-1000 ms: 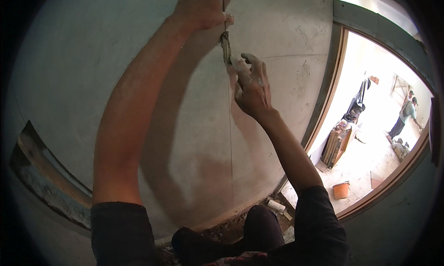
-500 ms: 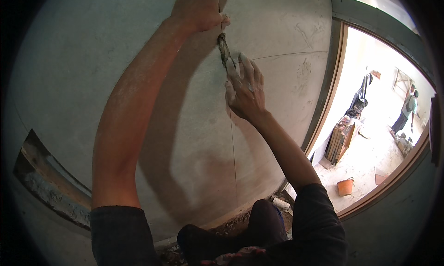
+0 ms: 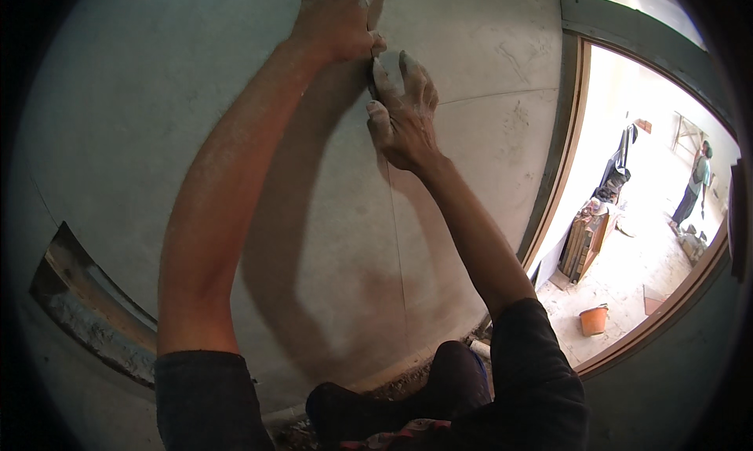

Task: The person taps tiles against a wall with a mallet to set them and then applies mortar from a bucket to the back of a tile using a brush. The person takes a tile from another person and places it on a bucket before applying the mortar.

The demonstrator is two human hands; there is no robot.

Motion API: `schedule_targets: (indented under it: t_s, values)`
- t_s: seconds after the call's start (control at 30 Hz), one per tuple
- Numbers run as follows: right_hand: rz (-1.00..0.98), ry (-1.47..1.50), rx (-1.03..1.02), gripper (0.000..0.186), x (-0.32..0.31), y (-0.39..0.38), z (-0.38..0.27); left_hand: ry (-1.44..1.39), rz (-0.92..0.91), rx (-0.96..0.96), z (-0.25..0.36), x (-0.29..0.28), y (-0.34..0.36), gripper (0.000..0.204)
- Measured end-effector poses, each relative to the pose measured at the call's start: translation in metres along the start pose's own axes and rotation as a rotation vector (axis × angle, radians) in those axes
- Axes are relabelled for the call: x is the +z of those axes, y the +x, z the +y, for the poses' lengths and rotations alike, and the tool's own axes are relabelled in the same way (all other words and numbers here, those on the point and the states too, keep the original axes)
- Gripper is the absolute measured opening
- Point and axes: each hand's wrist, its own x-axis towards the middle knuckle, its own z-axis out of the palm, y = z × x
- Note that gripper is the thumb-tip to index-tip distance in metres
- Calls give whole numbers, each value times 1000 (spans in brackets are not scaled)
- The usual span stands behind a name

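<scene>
My left hand (image 3: 333, 20) lies high on the grey wall panel (image 3: 455, 176) with fingers apart, its thumb at a thin vertical seam (image 3: 396, 255). Just below and to the right, my right hand (image 3: 404, 114) rests on the panel along that seam, fingers apart and bent, coated in pale dust. A dark, rough narrow strip (image 3: 371, 78) shows at the edge of its fingers, mostly covered; whether it is filler or a separate piece I cannot tell.
A doorway (image 3: 582, 137) at right opens to a bright room with an orange bucket (image 3: 594, 322), stacked boards (image 3: 584, 243) and another person (image 3: 694, 184). A recessed opening (image 3: 78, 294) is low left. My knees (image 3: 451, 372) are at the wall's foot.
My right hand has moved up, now covering most of the dark strip. My left hand has shifted slightly down and left. The person beyond the doorway has moved slightly.
</scene>
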Motion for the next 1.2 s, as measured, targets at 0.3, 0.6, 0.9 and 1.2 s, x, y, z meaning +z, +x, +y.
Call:
schedule_targets:
  t_s: [0.3,0.6,0.9,1.2]
  values:
    - [-56,24,45,52,11,-45,5,-2,-2,9,0,-1,-4,92]
    - [213,247,64,36,-20,-13,11,4,-6,-16,-3,4,1,91]
    - [213,415,323,28,-24,-25,6,27,32,8,-3,6,0,91]
    - [347,488,606,26,5,-37,-3,46,-33,-34,-4,8,5,95]
